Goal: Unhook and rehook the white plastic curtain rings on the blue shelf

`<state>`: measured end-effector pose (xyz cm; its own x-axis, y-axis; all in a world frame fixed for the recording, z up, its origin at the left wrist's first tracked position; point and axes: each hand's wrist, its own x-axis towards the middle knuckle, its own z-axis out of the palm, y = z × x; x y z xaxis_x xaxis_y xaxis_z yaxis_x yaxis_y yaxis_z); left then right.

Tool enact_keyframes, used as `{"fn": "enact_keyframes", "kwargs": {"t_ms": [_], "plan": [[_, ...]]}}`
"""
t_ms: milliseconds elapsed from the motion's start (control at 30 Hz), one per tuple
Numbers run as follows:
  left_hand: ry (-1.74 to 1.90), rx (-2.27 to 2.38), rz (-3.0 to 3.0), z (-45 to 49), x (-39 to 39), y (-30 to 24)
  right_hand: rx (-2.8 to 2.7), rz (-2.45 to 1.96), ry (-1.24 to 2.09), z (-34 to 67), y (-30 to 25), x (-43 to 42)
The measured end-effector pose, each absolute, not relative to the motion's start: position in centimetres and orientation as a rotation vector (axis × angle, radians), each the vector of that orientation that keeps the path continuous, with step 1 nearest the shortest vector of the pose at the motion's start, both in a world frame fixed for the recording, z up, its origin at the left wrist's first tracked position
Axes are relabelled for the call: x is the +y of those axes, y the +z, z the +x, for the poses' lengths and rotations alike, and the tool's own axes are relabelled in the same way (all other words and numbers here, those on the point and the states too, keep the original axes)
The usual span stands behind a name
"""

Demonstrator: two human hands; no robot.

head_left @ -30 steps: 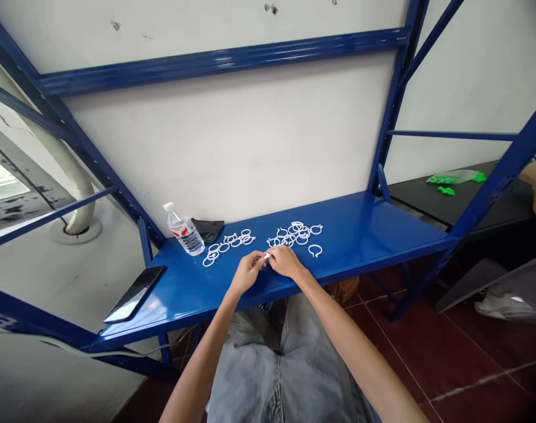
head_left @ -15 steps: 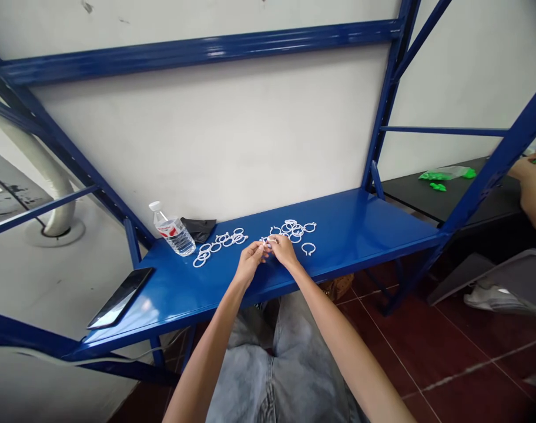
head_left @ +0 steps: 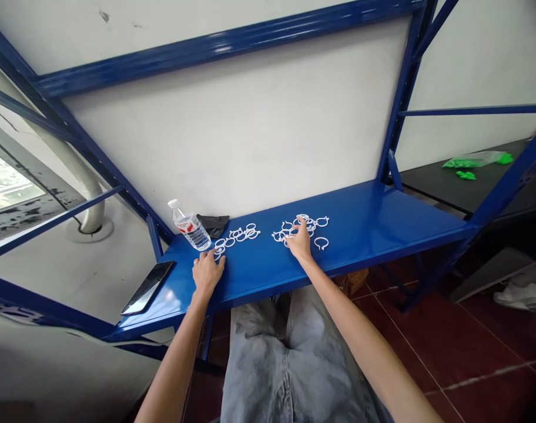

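White plastic split rings lie on a blue steel shelf (head_left: 374,217) in two loose groups. My left hand (head_left: 207,273) rests near the shelf's front edge, its fingertips touching the end of the left group (head_left: 237,235). My right hand (head_left: 300,239) lies over the right group (head_left: 297,228), fingers spread among the rings, and hides part of it. I cannot tell whether it holds a ring. One lone ring (head_left: 321,242) sits just to the right of that hand.
A water bottle (head_left: 191,233) and a black cloth (head_left: 213,225) stand at the shelf's back left. A phone (head_left: 148,287) lies at its left end. Blue steel uprights flank the shelf. A dark table (head_left: 483,182) with green pieces stands to the right.
My hands were together over a small white piece between the groups. They have parted: the left moved left to the rings there, the right forward onto the right group. The view shifted slightly.
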<state>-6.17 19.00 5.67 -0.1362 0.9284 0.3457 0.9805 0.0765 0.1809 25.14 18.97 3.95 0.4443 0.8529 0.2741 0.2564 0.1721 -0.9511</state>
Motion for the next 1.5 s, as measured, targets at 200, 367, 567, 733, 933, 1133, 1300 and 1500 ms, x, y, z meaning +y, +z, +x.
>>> {"fn": "enact_keyframes", "kwargs": {"t_ms": [200, 367, 567, 733, 933, 1133, 1300, 1500], "plan": [[-0.432, -2.083, -2.119, -7.1, 18.9, 5.3, -1.326, -1.705, 0.175, 24.1, 5.4, 17.0], [-0.959, -2.069, -2.260, -6.7, 18.4, 5.2, -1.366, -1.879, 0.363, 24.0, 5.8, 16.9], [-1.807, -2.138, -2.468, -4.6, 17.6, 5.2, -1.098, -1.615, 0.416, 25.5, 4.5, 18.0], [-2.167, -2.163, -2.457, -1.4, 17.3, 5.1, -1.133, -1.503, 0.346, 25.9, 3.4, 18.4], [-2.512, -2.126, -2.525, 2.2, 17.2, 5.6, -1.213, -1.380, 0.098, 25.3, 4.2, 17.6], [-2.723, -1.958, -2.724, 5.8, 16.3, 6.4, -1.686, -1.203, 0.170, 24.3, 5.3, 16.4], [-2.702, -1.758, -2.958, 8.1, 15.3, 6.8, -1.903, -1.225, 0.213, 23.9, 5.1, 16.2], [-2.626, -1.742, -3.014, 8.9, 15.1, 7.5, -1.868, -1.146, 0.320, 24.4, 5.4, 16.1]]}}
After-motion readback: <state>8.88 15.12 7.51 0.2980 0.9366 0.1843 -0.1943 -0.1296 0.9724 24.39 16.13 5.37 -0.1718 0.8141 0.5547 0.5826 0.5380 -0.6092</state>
